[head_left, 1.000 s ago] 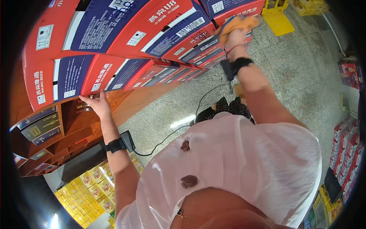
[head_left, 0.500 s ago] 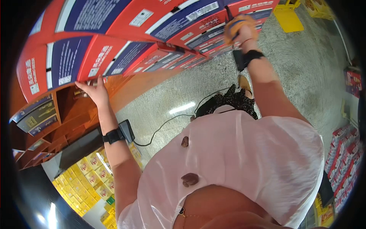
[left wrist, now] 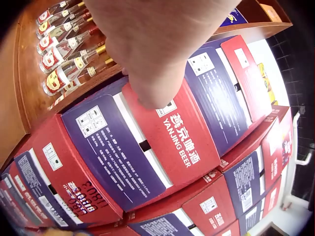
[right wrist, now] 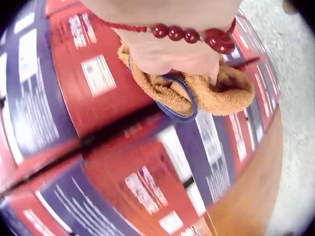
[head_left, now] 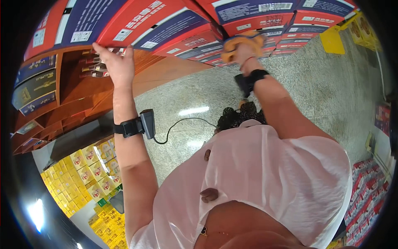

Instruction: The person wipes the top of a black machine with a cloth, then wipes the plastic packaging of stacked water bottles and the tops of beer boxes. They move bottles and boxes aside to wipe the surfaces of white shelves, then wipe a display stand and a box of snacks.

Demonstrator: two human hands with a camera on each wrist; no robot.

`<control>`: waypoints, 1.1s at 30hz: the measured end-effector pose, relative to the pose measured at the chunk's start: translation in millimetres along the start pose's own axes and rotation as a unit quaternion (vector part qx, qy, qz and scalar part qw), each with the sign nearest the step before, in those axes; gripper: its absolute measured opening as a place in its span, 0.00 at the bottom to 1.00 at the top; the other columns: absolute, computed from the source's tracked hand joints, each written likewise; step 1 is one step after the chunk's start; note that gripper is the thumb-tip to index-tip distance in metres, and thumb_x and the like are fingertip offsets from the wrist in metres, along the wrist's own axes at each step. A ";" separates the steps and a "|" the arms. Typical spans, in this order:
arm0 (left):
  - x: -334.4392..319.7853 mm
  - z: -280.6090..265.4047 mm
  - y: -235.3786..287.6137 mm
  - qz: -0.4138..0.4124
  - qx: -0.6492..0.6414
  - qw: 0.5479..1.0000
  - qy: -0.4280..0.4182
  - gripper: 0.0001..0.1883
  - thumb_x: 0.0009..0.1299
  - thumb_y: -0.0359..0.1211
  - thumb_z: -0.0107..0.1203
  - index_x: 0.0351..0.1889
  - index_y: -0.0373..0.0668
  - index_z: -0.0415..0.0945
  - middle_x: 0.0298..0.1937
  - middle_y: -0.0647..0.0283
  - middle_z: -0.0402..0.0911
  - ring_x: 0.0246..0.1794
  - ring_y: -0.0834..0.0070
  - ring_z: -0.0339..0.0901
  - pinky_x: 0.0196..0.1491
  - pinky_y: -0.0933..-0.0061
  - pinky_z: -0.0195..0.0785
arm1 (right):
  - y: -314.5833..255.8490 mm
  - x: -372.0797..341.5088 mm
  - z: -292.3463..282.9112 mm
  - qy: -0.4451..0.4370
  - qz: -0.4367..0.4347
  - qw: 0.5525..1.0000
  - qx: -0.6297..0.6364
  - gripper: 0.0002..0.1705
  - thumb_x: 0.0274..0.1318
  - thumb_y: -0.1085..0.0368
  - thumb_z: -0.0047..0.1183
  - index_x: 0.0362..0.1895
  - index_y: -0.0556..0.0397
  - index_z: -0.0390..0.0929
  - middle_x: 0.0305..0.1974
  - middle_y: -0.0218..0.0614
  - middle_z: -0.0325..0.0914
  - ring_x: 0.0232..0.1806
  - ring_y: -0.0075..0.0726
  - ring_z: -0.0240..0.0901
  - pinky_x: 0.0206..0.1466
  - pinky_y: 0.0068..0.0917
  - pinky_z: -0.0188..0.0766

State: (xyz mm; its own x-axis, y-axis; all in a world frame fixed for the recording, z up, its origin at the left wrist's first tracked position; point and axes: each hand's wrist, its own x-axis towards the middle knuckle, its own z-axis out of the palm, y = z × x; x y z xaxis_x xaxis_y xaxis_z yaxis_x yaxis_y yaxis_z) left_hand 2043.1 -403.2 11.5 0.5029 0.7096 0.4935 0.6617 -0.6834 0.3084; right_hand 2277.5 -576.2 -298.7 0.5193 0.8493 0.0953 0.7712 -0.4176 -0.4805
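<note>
The right hand (head_left: 245,54) grips a bunched orange cloth (head_left: 257,41) against the stacked red and blue beer cartons (head_left: 265,23). Seen from the right wrist, the cloth (right wrist: 221,96) with its blue edging bulges below the right hand (right wrist: 172,54). The left hand (head_left: 120,66), thumb and fingers spread, touches the lower edge of a red and blue carton (head_left: 137,20). In the left wrist view the left hand (left wrist: 152,64) lies at the edge of a carton marked YANJING BEER (left wrist: 182,142); its fingertips are hidden.
Bottles (left wrist: 64,76) lie in a wooden shelf (head_left: 78,87) below the cartons. Yellow boxes (head_left: 66,186) are stacked at lower left. A yellow stand (head_left: 331,40) is at upper right, red packs (head_left: 367,199) at lower right. A black cable (head_left: 182,120) runs from the left wrist device.
The right hand and cloth have shifted left in the head view. Its left hand appears higher and slightly right, still at the cartons' edge. The view has moved along the stack.
</note>
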 end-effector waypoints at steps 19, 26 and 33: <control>-8.2 -14.6 7.3 0.000 0.008 0.999 -0.041 0.51 0.59 0.34 0.59 0.70 0.31 0.31 0.69 0.36 0.49 0.68 0.48 0.55 0.66 0.61 0.54 | -50.8 -0.5 1.0 -0.036 0.103 0.730 0.674 0.22 0.51 0.65 0.52 0.53 0.53 0.70 0.50 0.35 0.76 0.53 0.38 0.72 0.58 0.33 0.68; -8.5 -15.8 9.5 0.014 0.051 0.998 -0.021 0.51 0.60 0.35 0.59 0.70 0.31 0.31 0.69 0.37 0.50 0.67 0.49 0.56 0.66 0.61 0.54 | 176.3 41.2 -112.5 0.161 0.299 0.584 0.737 0.13 0.61 0.64 0.46 0.48 0.54 0.73 0.47 0.38 0.77 0.48 0.43 0.75 0.54 0.45 0.72; -7.4 -11.0 23.7 -0.052 -0.101 0.993 -0.026 0.50 0.60 0.27 0.59 0.70 0.32 0.31 0.57 0.47 0.66 0.49 0.61 0.73 0.54 0.68 0.65 | 257.5 42.8 -193.0 0.284 0.244 0.652 0.659 0.12 0.64 0.58 0.45 0.42 0.50 0.74 0.42 0.36 0.78 0.44 0.37 0.75 0.46 0.41 0.75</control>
State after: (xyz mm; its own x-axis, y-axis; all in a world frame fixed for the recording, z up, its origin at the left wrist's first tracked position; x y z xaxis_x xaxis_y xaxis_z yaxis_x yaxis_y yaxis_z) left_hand 2049.0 -426.5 24.1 0.4680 0.7830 0.4098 0.5901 -0.6220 0.5147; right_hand 2569.4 -709.7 -250.0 0.9259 0.3064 -0.2209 -0.3286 0.3651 -0.8710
